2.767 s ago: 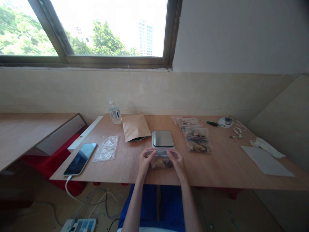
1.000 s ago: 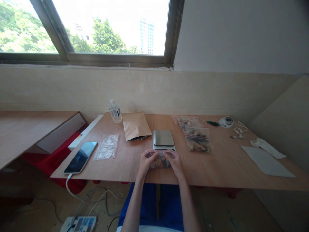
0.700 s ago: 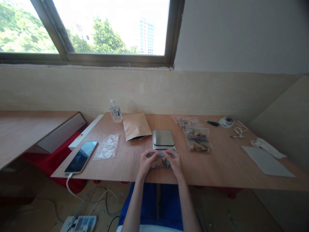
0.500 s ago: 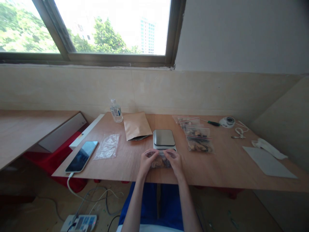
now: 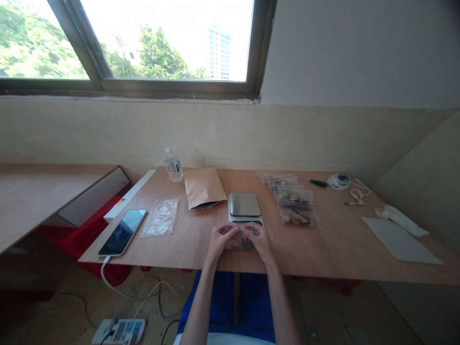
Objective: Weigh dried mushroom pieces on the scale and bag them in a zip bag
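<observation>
A clear zip bag [image 5: 235, 243] with brown, dried-looking pieces lies near the table's front edge. My left hand [image 5: 220, 238] pinches its top edge, thumb against fingers. On the same edge, close beside it, my right hand [image 5: 258, 237] grips in a like pinch. The hands cover much of the bag's upper part. Just beyond them stands a digital scale [image 5: 245, 205] with a bare metal plate; its front is partly hidden by my fingers. To the right lie several filled zip bags [image 5: 296, 214] with red seal lines, overlapping in a row.
Left of the scale are a brown paper pouch [image 5: 204, 187], an empty clear bag [image 5: 160, 218], a water bottle [image 5: 173, 165] and a charging phone [image 5: 122, 233]. At right are a screwdriver [image 5: 318, 183], a white dome camera [image 5: 338, 181] and a white sheet [image 5: 400, 242].
My fingertips have drawn slightly closer together along the bag's top edge, the right thumb shifting left. The other things stay where they were.
</observation>
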Tool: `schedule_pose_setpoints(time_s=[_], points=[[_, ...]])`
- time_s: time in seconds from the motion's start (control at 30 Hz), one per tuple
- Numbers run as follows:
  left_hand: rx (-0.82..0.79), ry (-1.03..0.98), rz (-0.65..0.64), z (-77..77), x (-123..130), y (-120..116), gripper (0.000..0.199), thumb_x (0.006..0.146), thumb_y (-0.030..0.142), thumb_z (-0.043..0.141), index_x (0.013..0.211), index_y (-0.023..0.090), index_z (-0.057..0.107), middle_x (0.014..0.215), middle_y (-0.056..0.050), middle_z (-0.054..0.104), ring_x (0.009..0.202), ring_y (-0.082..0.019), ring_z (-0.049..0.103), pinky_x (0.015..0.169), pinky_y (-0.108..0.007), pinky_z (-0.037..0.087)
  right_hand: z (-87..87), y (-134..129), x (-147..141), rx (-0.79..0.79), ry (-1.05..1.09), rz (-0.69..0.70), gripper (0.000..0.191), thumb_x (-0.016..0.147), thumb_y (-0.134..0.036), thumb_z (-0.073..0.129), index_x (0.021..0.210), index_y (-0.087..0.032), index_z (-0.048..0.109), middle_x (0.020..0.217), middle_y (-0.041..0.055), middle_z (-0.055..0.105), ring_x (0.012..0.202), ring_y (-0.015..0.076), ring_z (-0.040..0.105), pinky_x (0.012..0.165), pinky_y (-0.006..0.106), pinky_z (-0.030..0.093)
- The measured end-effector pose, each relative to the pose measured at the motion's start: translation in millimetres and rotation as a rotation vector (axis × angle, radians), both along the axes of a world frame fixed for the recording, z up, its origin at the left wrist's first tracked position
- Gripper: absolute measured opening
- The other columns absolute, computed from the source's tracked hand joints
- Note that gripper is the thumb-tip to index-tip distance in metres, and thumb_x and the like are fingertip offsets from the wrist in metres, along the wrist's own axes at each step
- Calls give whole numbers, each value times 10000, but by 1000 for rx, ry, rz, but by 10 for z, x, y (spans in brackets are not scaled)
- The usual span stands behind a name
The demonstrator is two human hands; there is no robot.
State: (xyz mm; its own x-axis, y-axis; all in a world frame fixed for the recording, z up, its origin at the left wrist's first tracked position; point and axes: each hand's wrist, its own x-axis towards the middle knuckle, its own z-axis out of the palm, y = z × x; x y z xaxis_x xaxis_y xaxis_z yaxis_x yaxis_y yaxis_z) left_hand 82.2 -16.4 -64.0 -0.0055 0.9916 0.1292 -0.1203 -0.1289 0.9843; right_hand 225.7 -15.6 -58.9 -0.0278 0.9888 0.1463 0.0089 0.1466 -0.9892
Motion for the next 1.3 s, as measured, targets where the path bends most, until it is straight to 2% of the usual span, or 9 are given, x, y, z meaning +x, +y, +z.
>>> schedule_pose_setpoints(time_s=[0.47, 0.77, 0.93, 1.3], points=[[16, -4, 51, -76, 5, 23, 242, 695, 371, 666, 771, 143, 697, 765, -58, 694, 731, -166, 627, 706, -261, 481, -118, 44, -94, 110, -29, -137, 153, 721, -331, 639, 700, -182, 665, 733, 27, 643, 714, 167, 604, 676, 274, 484], [38, 22, 2, -46, -10, 14, 233, 715, 354, 652, 777, 136, 702, 792, -71, 702, 777, -192, 633, 740, -281, 485, -38, 20, -53, 55, 7, 8, 211, 726, -371, 641, 795, -177, 687, 827, 52, 688, 808, 195, 627, 747, 306, 488], [43, 24, 9, -62, -10, 12, 234, 715, 354, 651, 778, 135, 702, 780, -69, 702, 761, -191, 634, 723, -276, 484, -59, 17, -64, 63, -6, -36, 184, 730, -357, 644, 721, -178, 683, 767, 37, 672, 760, 182, 618, 719, 292, 480], [51, 70, 62, -64, -22, 8, 243, 726, 357, 635, 794, 130, 685, 763, -66, 692, 739, -180, 622, 696, -266, 473, -96, 30, -154, 106, -14, -109, 165, 737, -337, 638, 699, -177, 649, 711, 13, 634, 696, 158, 583, 669, 265, 456]])
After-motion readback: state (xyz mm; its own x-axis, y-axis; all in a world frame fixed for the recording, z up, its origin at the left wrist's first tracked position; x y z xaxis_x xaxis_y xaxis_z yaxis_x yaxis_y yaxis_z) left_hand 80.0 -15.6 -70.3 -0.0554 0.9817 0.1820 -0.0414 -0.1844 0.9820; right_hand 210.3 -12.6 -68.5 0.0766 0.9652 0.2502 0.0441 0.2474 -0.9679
